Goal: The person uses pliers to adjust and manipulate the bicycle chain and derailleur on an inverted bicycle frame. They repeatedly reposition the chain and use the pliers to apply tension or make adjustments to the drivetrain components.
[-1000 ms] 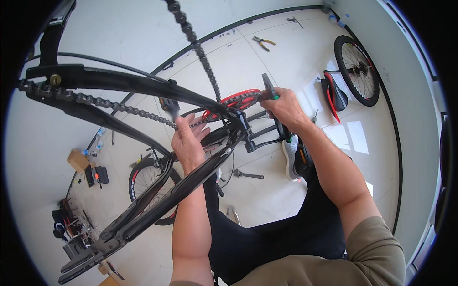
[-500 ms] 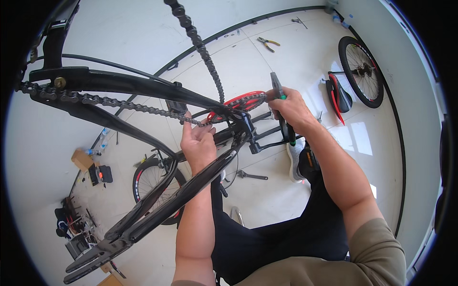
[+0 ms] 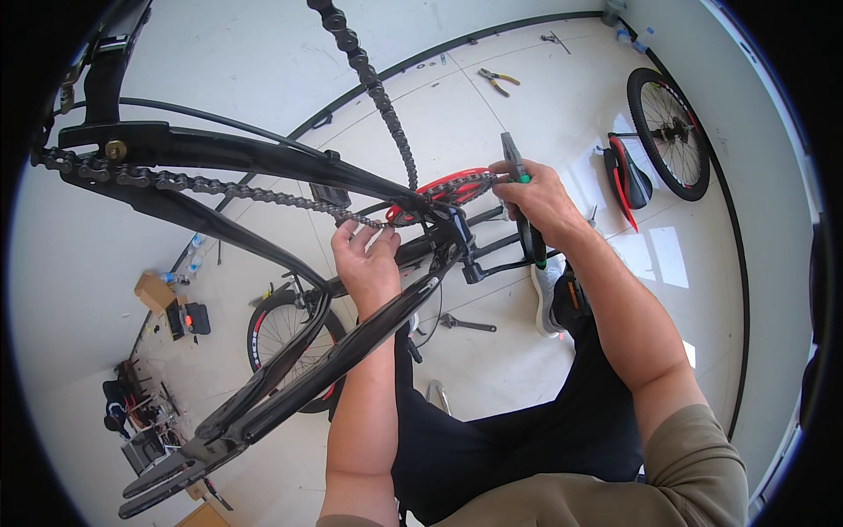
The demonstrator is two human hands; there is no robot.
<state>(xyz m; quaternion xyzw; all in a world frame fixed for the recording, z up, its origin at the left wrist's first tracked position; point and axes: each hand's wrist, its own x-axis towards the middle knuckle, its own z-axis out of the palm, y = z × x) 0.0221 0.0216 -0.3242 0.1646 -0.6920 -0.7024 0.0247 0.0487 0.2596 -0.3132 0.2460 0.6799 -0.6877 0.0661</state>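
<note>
A black bicycle frame [image 3: 246, 155] stretches across the left and middle. Its bicycle chain [image 3: 237, 190] runs from the far left to a red chainring [image 3: 430, 187], and another length rises toward the top. Just below the chain, beside the chainring, is my left hand [image 3: 369, 263]; its fingers are apart and slightly curled, with the tips at the chain's underside. My right hand [image 3: 546, 209] holds pliers [image 3: 524, 211] with black and green handles, jaws pointing up and away. The fingertips of that hand also reach the chainring's right edge. A crank arm and pedal [image 3: 332, 195] show behind the chain.
An adjustable wrench [image 3: 468, 324] and yellow-handled pliers [image 3: 499, 82] lie on the tiled floor. A loose wheel [image 3: 669, 132] and a red-and-black saddle [image 3: 627, 180] are at the right. Another wheel [image 3: 294, 342] stands below the frame. Boxes and tools line the left wall.
My left hand's fingers have spread and dropped slightly from the chain. My right hand stays at the chainring with the pliers. The whole view has shifted a little.
</note>
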